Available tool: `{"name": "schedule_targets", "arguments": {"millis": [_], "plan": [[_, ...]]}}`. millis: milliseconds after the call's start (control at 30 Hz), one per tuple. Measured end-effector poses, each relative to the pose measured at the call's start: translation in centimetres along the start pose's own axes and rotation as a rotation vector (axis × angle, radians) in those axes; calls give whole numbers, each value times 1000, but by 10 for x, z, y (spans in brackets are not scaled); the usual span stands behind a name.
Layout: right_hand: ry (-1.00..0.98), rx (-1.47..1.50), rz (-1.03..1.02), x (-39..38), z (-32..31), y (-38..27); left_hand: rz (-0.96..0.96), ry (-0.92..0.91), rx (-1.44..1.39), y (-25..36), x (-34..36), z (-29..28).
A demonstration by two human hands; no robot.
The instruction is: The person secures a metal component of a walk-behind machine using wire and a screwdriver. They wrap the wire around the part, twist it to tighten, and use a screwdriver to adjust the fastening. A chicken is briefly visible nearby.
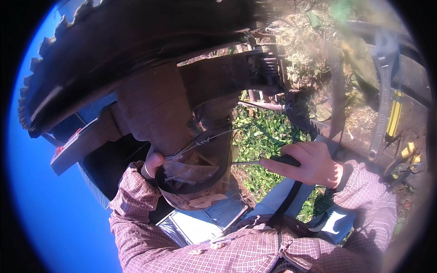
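My right hand [314, 164] is closed around the black handle of a screwdriver [246, 162], with the index finger laid along it. Its thin metal shaft points left, toward a dark curved housing [221, 152]; whether the tip touches is hidden. My left hand [154, 164] grips the left rim of this housing with its thumb on the edge, its other fingers hidden behind. Torn, brownish film or tape [191, 172] hangs in the opening. Thin wires [205, 139], twisted together at one spot, run across the housing toward the upper right.
A big lugged tyre [127, 54] fills the upper left above a brown metal body [154, 104]. At right, an adjustable wrench [381, 100], a yellow-handled tool [394, 116] and yellow-tipped pliers [404, 154] lie on a dirty metal frame. Green plants [261, 132] cover the ground.
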State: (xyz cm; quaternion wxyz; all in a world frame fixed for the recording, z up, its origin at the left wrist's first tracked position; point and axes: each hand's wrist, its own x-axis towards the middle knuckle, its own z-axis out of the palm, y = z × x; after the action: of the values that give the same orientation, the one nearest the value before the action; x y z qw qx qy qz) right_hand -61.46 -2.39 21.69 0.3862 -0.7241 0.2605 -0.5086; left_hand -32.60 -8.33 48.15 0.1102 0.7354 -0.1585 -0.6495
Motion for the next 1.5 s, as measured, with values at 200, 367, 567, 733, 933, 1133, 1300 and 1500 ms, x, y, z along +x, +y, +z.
{"name": "schedule_targets", "arguments": {"millis": [200,367,567,733,933,1133,1300,1500], "plan": [[-59,248,128,2,0,-3,73,-20,142,8,1,4],[-150,485,299,6,-6,-9,26,-26,113,14,3,4],[-454,1540,1187,9,0,-27,4,-15,91,13,3,2],[-584,1381,1216,24,-20,-14,6,-29,65,11,6,5],[-405,899,734,22,-27,-19,9,-25,25,8,-2,6],[-121,422,432,-2,-5,-40,38,38,-11,3,-1,0],[-60,20,200,9,-19,-44,82,-89,-131,-16,5,-26],[-260,-66,80,12,-37,-44,132,-106,-127,-27,16,-29]]}}
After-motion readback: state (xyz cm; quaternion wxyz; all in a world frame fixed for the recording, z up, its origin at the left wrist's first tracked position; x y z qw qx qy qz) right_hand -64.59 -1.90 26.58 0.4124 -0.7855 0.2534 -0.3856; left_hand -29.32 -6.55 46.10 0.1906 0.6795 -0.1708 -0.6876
